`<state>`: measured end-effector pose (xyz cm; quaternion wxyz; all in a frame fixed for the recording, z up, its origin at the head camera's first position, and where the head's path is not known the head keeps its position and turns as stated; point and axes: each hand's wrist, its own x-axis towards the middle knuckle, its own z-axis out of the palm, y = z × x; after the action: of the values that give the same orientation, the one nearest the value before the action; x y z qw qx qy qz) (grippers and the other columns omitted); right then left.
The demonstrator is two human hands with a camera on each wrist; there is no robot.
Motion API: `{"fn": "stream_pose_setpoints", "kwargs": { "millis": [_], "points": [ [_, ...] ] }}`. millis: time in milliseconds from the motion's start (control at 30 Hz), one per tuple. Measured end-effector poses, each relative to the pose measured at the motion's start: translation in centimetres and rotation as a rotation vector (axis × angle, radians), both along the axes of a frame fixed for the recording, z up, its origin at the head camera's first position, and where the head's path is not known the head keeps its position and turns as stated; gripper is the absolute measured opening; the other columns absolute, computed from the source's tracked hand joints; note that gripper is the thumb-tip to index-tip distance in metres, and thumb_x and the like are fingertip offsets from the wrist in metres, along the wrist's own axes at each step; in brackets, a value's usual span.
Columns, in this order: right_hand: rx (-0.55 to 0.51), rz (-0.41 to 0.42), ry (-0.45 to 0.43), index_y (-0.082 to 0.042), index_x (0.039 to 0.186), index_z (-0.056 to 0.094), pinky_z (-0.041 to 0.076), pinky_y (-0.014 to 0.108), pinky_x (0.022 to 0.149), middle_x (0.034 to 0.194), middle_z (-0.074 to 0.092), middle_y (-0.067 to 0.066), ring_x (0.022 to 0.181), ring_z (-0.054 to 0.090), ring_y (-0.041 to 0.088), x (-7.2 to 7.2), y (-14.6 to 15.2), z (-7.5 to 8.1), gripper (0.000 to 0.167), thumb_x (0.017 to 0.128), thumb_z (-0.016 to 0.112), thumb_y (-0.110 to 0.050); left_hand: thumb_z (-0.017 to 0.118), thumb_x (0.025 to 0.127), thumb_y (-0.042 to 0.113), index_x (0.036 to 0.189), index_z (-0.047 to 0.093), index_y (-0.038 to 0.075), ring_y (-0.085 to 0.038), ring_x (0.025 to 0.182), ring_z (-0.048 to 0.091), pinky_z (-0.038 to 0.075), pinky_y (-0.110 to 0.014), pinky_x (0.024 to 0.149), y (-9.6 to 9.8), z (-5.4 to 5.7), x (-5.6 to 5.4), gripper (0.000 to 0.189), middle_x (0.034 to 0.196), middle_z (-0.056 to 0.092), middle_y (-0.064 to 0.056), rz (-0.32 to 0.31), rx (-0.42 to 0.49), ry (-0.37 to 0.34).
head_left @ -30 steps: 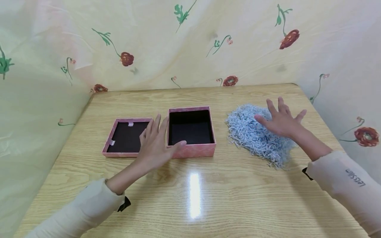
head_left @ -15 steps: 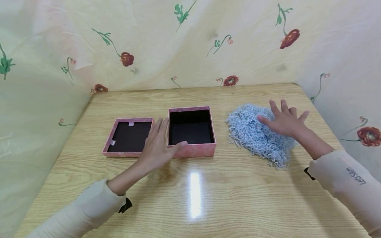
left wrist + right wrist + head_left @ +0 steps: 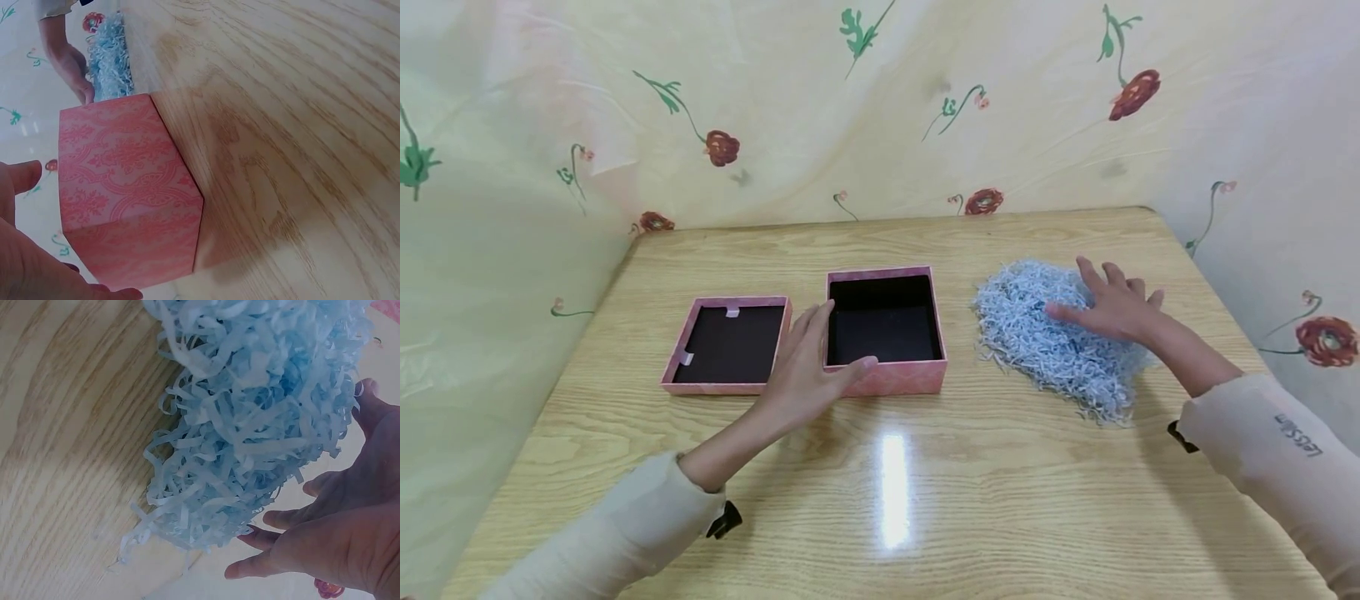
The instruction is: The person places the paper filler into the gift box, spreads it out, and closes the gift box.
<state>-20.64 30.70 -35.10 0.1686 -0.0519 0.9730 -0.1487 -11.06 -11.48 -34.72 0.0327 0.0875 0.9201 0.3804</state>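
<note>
A pink patterned box (image 3: 891, 379) with a black inside stands in the middle of the table in the head view. My left hand (image 3: 805, 375) is at its left front corner, fingers extended along the left side and thumb stretched over the front rim. In the left wrist view the box's outer walls (image 3: 125, 162) show beside the thumb and fingers. On the right lies a heap of pale blue shredded paper (image 3: 1041, 333). Over its right side my right hand (image 3: 1112, 308) is spread, palm down; the right wrist view has the fingertips right at the shreds (image 3: 250, 425).
A shallow pink lid (image 3: 722, 346) with a black inside and small white tabs lies left of the box, its right edge close to my left hand. Flower-patterned cloth (image 3: 880, 108) hangs behind and at both sides of the wooden table (image 3: 1000, 500).
My right hand has come down slightly nearer the paper heap, its fingers less spread. The left hand's fingers have drawn in a little toward the box's left edge. Box and lid have stayed put.
</note>
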Motion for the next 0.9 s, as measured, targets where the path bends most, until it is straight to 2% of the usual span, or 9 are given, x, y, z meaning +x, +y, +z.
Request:
{"fn": "stream_pose_setpoints", "kwargs": {
  "millis": [133, 333, 500, 667, 900],
  "points": [
    [-0.013, 0.016, 0.016, -0.006, 0.152, -0.013, -0.008, 0.085, 0.086, 0.147, -0.004, 0.043, 0.125, -0.001, 0.072, 0.0, -0.1, -0.5, 0.111, 0.086, 0.053, -0.067, 0.063, 0.082, 0.064, 0.155, 0.017, 0.022, -0.027, 0.144, 0.019, 0.026, -0.059, 0.109, 0.0, -0.1, -0.1, 0.095, 0.157, 0.019, -0.006, -0.005, 0.019, -0.004],
    [-0.012, 0.039, 0.024, -0.007, 0.153, -0.008, -0.005, 0.084, 0.088, 0.147, 0.001, 0.043, 0.127, 0.0, 0.069, 0.3, -0.3, -1.9, 0.115, 0.082, 0.062, -0.064, 0.063, 0.082, 0.063, 0.155, 0.015, 0.019, -0.025, 0.143, 0.02, 0.026, -0.059, 0.109, 0.1, -0.1, -0.1, 0.098, 0.157, 0.019, -0.006, 0.006, 0.065, -0.074],
    [0.027, 0.064, 0.064, -0.006, 0.154, 0.0, 0.008, 0.08, 0.091, 0.143, 0.009, 0.042, 0.126, 0.008, 0.066, 0.3, -0.6, -2.7, 0.107, 0.084, 0.067, -0.053, 0.068, 0.083, 0.055, 0.155, 0.015, 0.016, -0.027, 0.141, 0.026, 0.03, -0.055, 0.108, 0.0, -0.4, -0.2, 0.097, 0.157, 0.021, -0.007, 0.009, 0.122, -0.093],
    [0.045, 0.084, 0.092, -0.006, 0.153, 0.008, 0.019, 0.078, 0.087, 0.141, 0.015, 0.041, 0.124, 0.015, 0.063, 0.1, -0.8, -3.1, 0.099, 0.085, 0.07, -0.041, 0.072, 0.084, 0.047, 0.154, 0.017, 0.014, -0.034, 0.134, 0.037, 0.039, -0.051, 0.103, -0.2, -0.7, -0.3, 0.095, 0.156, 0.022, -0.008, 0.003, 0.176, -0.086],
    [0.047, 0.124, 0.099, -0.003, 0.152, 0.017, 0.024, 0.076, 0.085, 0.137, 0.024, 0.036, 0.122, 0.021, 0.058, 0.1, -1.0, -3.3, 0.087, 0.087, 0.07, -0.026, 0.072, 0.085, 0.042, 0.154, 0.019, 0.015, -0.034, 0.132, 0.039, 0.042, -0.049, 0.102, -0.3, -1.1, -0.5, 0.091, 0.155, 0.025, -0.008, 0.008, 0.237, -0.093]
  ]
}}
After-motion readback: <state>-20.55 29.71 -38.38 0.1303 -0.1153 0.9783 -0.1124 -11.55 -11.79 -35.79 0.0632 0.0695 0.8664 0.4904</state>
